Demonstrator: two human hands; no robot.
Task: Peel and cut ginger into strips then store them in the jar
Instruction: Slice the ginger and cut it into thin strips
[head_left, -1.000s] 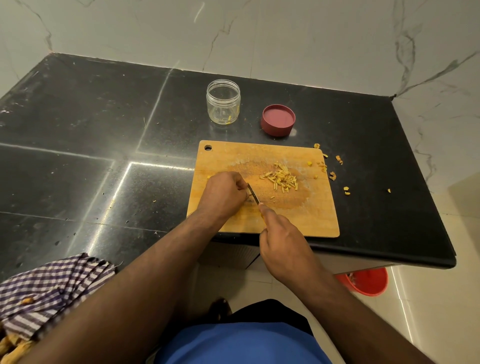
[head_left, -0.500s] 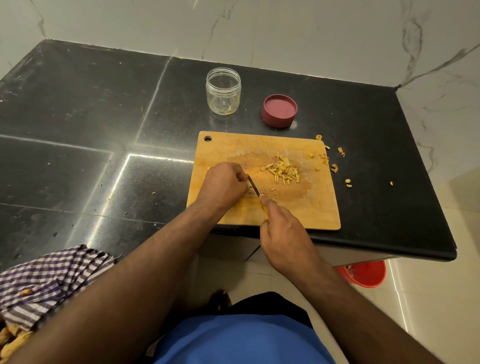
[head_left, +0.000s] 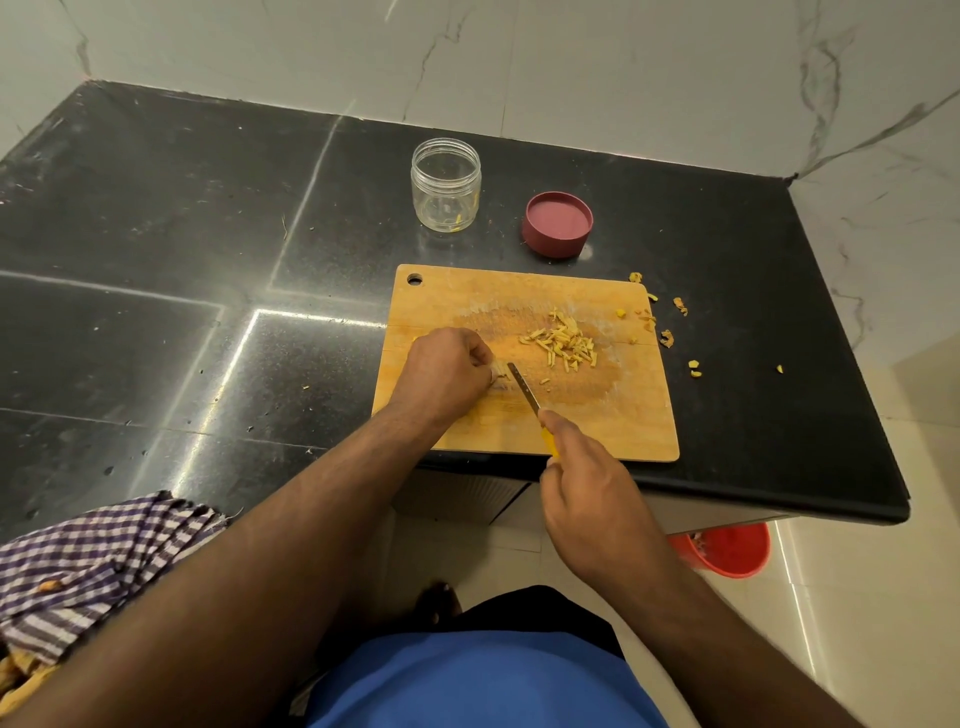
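A wooden cutting board (head_left: 613, 421) lies at the counter's front edge. On it my left hand (head_left: 444, 374) curls over a small ginger piece (head_left: 500, 370), mostly hidden under the fingers. My right hand (head_left: 592, 499) grips a yellow-handled knife (head_left: 523, 387), its blade tip beside the ginger piece. A pile of cut ginger strips (head_left: 563, 343) sits right of the blade. Behind the board stand a clear open jar (head_left: 445, 183) with a few bits inside and its red lid (head_left: 558, 223), upside down.
Ginger peel scraps (head_left: 667, 338) are scattered on the black counter (head_left: 208, 270) right of the board. A checked cloth (head_left: 93, 566) lies at the lower left. A red bucket (head_left: 727, 551) stands on the floor under the counter's right end. Marble walls close the back and right.
The view shifted slightly. The knife blade has moved a little beside the ginger while my left hand stays over it.
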